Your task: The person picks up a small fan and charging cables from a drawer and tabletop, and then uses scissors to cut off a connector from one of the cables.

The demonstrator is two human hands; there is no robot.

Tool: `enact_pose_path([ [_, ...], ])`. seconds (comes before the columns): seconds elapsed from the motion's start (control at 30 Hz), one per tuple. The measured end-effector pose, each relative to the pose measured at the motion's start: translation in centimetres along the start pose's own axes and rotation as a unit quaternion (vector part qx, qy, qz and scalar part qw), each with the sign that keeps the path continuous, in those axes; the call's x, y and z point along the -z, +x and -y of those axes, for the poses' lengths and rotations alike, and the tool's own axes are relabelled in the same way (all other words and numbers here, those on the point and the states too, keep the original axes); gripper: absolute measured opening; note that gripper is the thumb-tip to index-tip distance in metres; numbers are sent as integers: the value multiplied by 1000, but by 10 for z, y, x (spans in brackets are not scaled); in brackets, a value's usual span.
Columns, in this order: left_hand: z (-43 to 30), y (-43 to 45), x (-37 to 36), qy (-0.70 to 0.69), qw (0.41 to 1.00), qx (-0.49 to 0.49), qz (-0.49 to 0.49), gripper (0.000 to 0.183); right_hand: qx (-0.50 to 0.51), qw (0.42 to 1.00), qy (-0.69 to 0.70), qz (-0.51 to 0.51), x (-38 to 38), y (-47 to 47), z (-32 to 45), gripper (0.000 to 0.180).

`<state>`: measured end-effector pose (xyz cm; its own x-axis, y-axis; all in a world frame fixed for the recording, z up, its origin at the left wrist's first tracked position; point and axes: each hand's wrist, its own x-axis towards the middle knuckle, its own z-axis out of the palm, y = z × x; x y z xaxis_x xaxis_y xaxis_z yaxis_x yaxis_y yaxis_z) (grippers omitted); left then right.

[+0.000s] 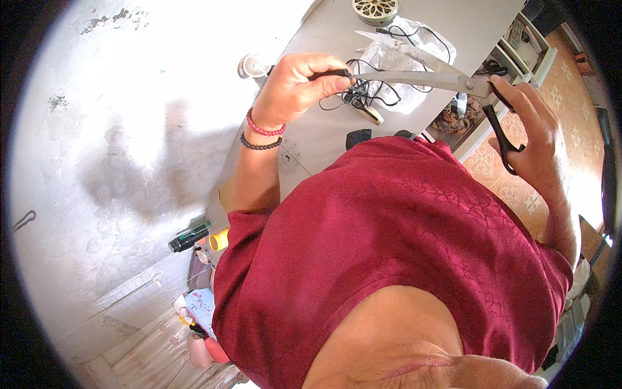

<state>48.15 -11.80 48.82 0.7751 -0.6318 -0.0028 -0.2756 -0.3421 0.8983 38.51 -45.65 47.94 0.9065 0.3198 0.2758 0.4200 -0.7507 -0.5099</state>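
Observation:
My left hand [311, 82] pinches a short black piece [330, 74], perhaps a cable or strip, between thumb and fingers. At its end lies the tip of one blade of large metal scissors [427, 79]. The blades stand apart, and my right hand [532, 126] holds the black handles, with fingers in one loop and the thumb at the other. Under the blades, a tangled black cable [359, 95] rests on the grey table [320, 44], beside and partly on a clear plastic bag [413, 92]. Another black cable with a plug [384, 31] lies across the bag.
A round patterned metal object [375, 10] stands at the table's far end. A small white fan [255, 65] is by the wall. Open drawers [478, 131] with wires and other items sit at the right, above a tiled floor. A yellow object [219, 239] is at lower left.

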Motion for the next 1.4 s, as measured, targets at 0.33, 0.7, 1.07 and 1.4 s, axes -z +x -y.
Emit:
enact_pose_path([
  [0.33, 27, 5, 7, -423, 864, 196, 193, 19, 204, 951, -224, -66, 24, 22, -8, 60],
  [0.7, 6, -3, -14, 22, 998, 36, 49, 12, -24, 995, 52, 86, 18, 15, -6, 63],
  [1.07, 13, 0, -12, 123, 986, -107, -27, 10, -120, 977, 124, 123, 20, 11, 8, 71],
  [1.4, 39, -2, 6, -426, 849, 226, 216, 25, 237, 946, -213, -50, 31, 33, 3, 59],
])
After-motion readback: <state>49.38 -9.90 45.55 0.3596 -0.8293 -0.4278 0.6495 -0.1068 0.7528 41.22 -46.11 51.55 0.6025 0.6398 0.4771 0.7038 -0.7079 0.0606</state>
